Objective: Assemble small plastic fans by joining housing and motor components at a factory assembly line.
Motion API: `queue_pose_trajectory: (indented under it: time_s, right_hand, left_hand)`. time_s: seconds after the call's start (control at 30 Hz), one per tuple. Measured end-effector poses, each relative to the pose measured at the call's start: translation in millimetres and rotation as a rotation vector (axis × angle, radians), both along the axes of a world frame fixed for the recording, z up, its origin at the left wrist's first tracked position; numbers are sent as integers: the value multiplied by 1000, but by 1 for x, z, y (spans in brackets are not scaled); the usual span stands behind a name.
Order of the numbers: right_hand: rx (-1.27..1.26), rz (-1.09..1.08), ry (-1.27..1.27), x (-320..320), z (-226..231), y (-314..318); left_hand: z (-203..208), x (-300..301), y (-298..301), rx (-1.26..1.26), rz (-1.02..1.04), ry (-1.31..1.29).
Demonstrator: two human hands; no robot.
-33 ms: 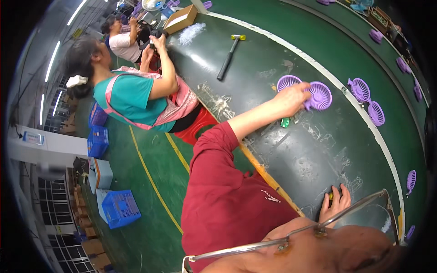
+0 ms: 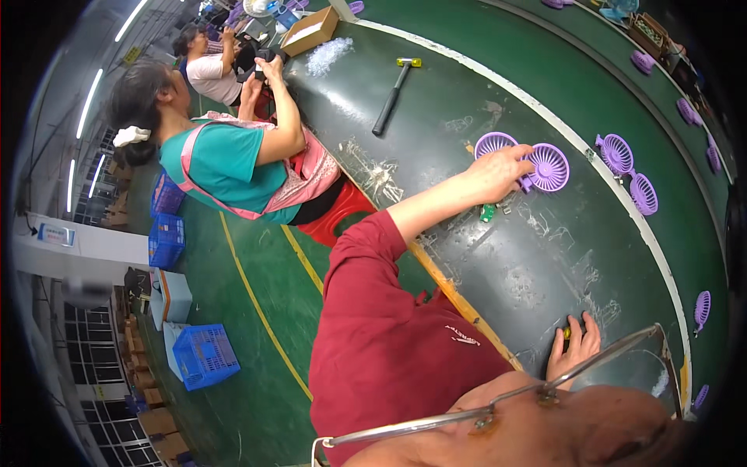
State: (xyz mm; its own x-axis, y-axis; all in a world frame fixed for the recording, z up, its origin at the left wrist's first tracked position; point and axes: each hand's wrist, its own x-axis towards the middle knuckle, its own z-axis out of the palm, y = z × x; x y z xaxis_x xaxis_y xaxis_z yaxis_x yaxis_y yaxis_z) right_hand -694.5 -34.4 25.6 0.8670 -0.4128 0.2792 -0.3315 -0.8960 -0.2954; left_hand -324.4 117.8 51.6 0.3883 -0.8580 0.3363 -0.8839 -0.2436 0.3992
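Note:
My left hand (image 2: 498, 175) reaches across the dark green bench, fingers curled and pinching at the edge of a purple round fan grille (image 2: 549, 166). Partly behind that hand lies a second purple grille (image 2: 495, 143). Close under my left wrist is a small green part (image 2: 487, 212), perhaps a circuit board, with tiny metal bits beside it. My right hand (image 2: 574, 349) rests on the bench near its closer end, fingers bent round a yellow-ended tool (image 2: 566, 333); most of the tool is hidden by the hand.
A hammer (image 2: 397, 95) with a yellow-tipped head lies farther up the bench. Purple fan parts (image 2: 615, 154) sit beyond the white rail (image 2: 556, 117) on the green belt. On the left a co-worker (image 2: 226, 159) sits at the bench. Blue crates (image 2: 206, 356) stand on the floor.
Almost nothing differs. The grille at my left fingertips has shifted very slightly to the right; my right hand stays where it was.

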Motion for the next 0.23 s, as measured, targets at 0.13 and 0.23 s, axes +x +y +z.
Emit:
queue_pose_trajectory:
  time_s: [0.13, 0.23]
  right_hand:
    - [32, 21, -6, 0, 9, -5]
    - [353, 31, -79, -11, 23, -14]
  left_hand:
    - [49, -15, 29, -102, 43, -95]
    - [98, -13, 45, -371, 12, -262]
